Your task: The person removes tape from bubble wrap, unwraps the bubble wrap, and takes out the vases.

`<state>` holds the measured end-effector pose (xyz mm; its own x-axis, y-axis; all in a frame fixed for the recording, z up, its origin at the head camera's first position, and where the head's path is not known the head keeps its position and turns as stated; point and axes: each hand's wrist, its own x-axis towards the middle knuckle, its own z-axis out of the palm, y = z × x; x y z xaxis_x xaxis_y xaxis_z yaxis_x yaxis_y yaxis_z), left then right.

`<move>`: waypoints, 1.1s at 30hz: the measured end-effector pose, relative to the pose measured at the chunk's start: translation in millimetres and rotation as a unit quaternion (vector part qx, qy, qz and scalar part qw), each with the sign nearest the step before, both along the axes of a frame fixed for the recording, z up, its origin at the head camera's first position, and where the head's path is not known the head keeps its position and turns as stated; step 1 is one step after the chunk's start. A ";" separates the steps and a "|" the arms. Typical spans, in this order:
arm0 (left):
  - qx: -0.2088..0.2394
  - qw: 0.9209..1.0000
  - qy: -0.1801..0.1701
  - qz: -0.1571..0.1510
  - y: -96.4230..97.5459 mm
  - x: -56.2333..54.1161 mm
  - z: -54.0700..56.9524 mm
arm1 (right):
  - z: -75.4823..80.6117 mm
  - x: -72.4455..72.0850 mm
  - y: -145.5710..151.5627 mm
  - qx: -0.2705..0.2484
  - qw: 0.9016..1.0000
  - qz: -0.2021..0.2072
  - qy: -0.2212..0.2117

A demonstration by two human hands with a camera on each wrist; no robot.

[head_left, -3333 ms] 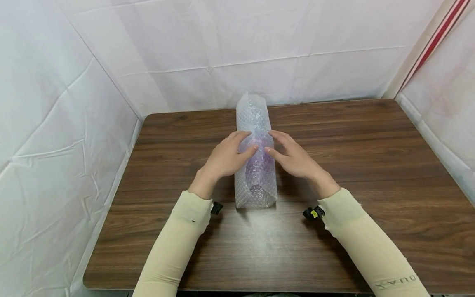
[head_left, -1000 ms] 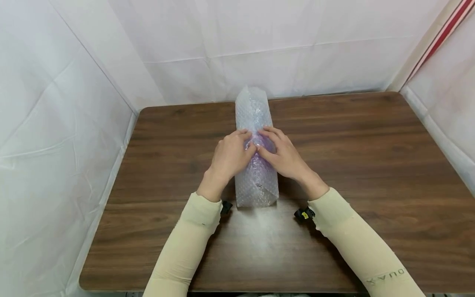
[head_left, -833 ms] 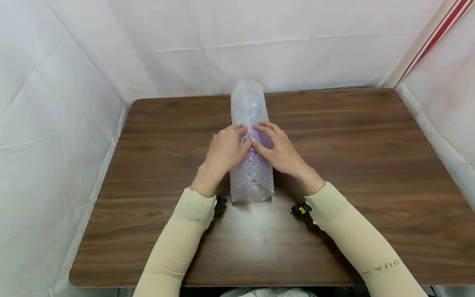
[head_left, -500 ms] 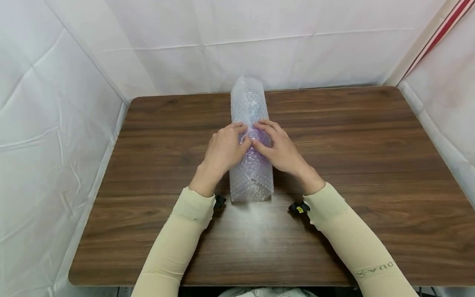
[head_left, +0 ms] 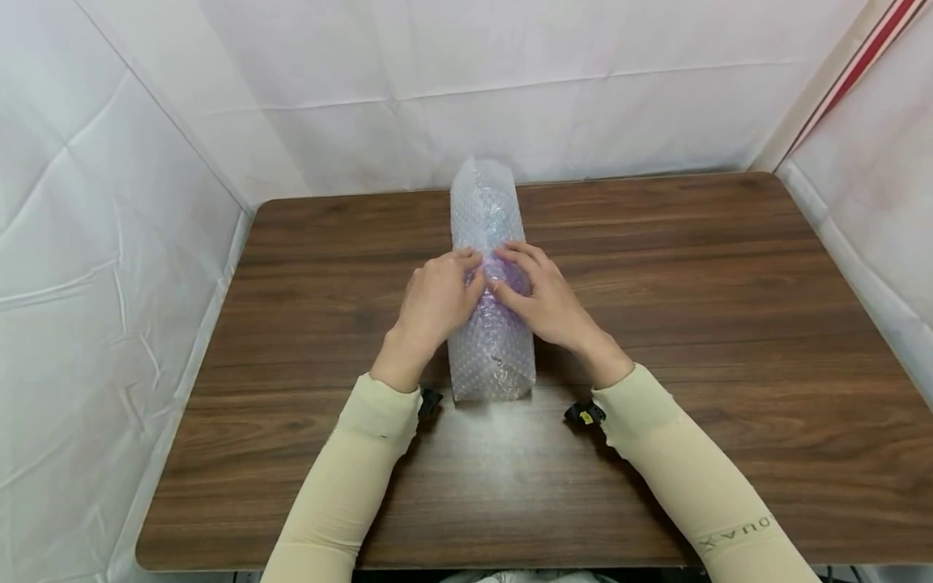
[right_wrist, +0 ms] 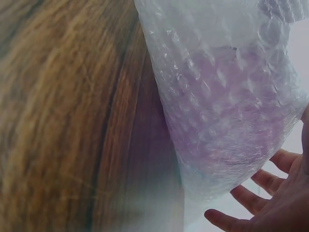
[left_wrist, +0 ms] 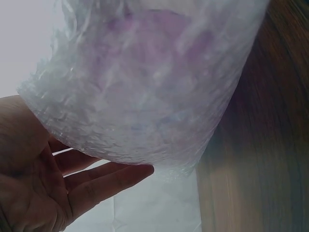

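Observation:
A long bundle of clear bubble wrap (head_left: 494, 340) lies lengthwise on the brown wooden table, its far end near the back wall. Something pinkish-purple shows through the plastic; its kind is hidden by the wrap. From the left side my left hand (head_left: 432, 300) rests on the middle of the bundle, thumb and fingertips on its top. My right hand (head_left: 548, 300) mirrors it from the right, thumb close to the left thumb. Both wrist views show loosely extended fingers along the wrap (left_wrist: 145, 111), those of the right hand (right_wrist: 277, 200) spread apart.
The wooden table (head_left: 692, 308) stretches to both sides of the bundle. White sheeting (head_left: 525, 48) hangs behind it and along both sides, with a red stripe (head_left: 867, 61) at the back right corner. A small black camera (head_left: 585, 414) sits at the right wrist.
Over three seconds ago the hands were held farther apart over the bundle; they have come together on its top. Since a second ago they have barely moved, while the head view has shifted slightly.

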<state>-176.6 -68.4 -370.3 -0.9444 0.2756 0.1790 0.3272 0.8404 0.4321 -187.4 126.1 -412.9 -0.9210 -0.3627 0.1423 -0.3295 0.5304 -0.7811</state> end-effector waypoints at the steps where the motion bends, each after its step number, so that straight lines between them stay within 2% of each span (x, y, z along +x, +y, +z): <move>1: -0.001 1.000 0.001 0.001 -0.2 0.0 -0.4 | -0.3 0.3 -0.2 -0.001 1.000 0.000 -0.001; 8: 0.001 1.000 0.006 0.003 0.1 -0.5 -1.0 | -1.4 -0.7 0.4 0.002 1.000 -0.001 0.005; 19: -0.011 0.999 0.034 0.009 4.1 -3.0 -4.7 | -2.4 -0.4 6.2 0.005 1.000 -0.008 0.001; 33: 0.005 1.000 0.029 0.010 2.4 -3.7 -6.5 | -2.6 -0.2 6.1 0.000 1.000 -0.007 -0.002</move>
<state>-180.3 -66.0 -376.7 -0.9381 0.2537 0.2358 0.3340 0.8428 0.4220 -187.6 132.2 -415.4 -0.9263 -0.3506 0.1381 -0.3190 0.5344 -0.7827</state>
